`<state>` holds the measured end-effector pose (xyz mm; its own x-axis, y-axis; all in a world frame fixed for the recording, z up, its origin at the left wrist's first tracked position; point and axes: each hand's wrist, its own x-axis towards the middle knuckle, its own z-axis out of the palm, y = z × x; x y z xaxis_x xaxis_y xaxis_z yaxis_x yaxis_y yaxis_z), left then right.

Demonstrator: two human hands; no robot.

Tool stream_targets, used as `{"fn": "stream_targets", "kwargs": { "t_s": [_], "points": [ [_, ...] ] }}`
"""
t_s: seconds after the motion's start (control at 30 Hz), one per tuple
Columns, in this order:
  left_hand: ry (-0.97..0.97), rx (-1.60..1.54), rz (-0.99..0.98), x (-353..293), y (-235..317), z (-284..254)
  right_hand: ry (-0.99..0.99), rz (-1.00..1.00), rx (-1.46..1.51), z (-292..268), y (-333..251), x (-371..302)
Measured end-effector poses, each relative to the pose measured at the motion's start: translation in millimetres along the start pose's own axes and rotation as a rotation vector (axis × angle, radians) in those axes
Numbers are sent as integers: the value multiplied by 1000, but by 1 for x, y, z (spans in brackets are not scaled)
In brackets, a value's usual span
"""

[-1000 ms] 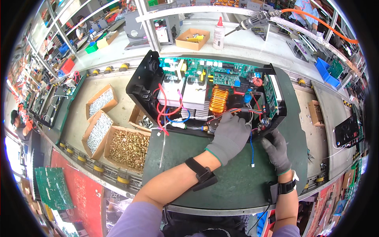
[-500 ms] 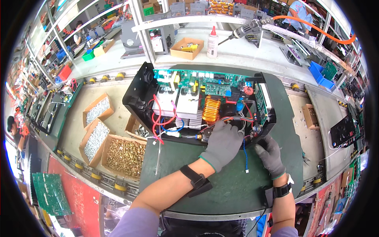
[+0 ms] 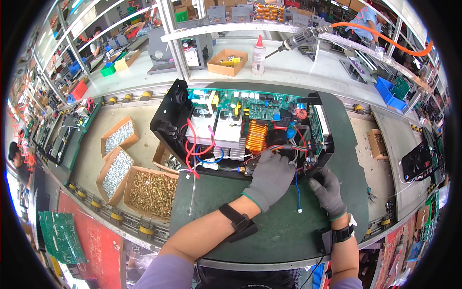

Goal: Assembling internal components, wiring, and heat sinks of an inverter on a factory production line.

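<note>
A black open housing [image 3: 168, 123] lies on a dark green board [image 3: 240, 226], holding green circuit boards [image 3: 262, 111], pale heat sinks [image 3: 230, 126], a copper-wound coil [image 3: 256, 137] and bundled wires. My left hand [image 3: 270, 176], in a grey glove, reaches over the front wall into the wiring below the coil. Its fingers are bent downward, and whatever they grip is hidden. By the front right corner is my gloved right hand [image 3: 328, 191], thumb apart from the fingers, its fingertips close against the housing. Between the hands a blue wire [image 3: 299, 195] with a white plug hangs down.
Cardboard boxes of silver screws [image 3: 115, 174] and brass-coloured fasteners [image 3: 150, 192] stand at left. Behind, a shelf carries a red-capped bottle [image 3: 258, 57], a box with yellow pieces [image 3: 228, 62] and a power screwdriver [image 3: 303, 38] on an orange hose. Another black unit [image 3: 417, 161] lies at right.
The view has shifted slightly. Both hands keep nearly the same places at the housing, with the left hand's fingers still among the wires. In the background a person in blue has bent lower.
</note>
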<state>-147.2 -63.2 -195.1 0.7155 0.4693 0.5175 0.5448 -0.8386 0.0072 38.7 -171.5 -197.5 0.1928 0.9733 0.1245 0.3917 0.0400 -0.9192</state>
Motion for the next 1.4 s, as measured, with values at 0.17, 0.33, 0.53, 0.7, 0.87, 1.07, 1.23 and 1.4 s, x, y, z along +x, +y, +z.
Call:
{"fn": "stream_targets", "kwargs": {
  "t_s": [0.17,0.33,0.53,0.7,0.87,1.07,1.23,1.4],
  "points": [
    [-14,0,0,0,0,1,0,11,22,0,0,0],
    [-4,1,-4,0,1,1,0,23,55,1,1,-1],
    [0,-7,1,0,0,0,-18,27,52,-1,4,-1],
    [9,-11,5,0,0,1,-20,17,32,-1,2,0],
    [8,-13,5,0,0,2,-2,9,81,1,1,0],
    [11,-10,-3,0,0,3,-1,15,-12,-1,4,-1],
    [7,-12,-3,1,1,1,-8,13,19,-2,5,-1],
    [-9,-20,-1,0,0,1,-9,-6,18,0,2,-1]
  ]
}}
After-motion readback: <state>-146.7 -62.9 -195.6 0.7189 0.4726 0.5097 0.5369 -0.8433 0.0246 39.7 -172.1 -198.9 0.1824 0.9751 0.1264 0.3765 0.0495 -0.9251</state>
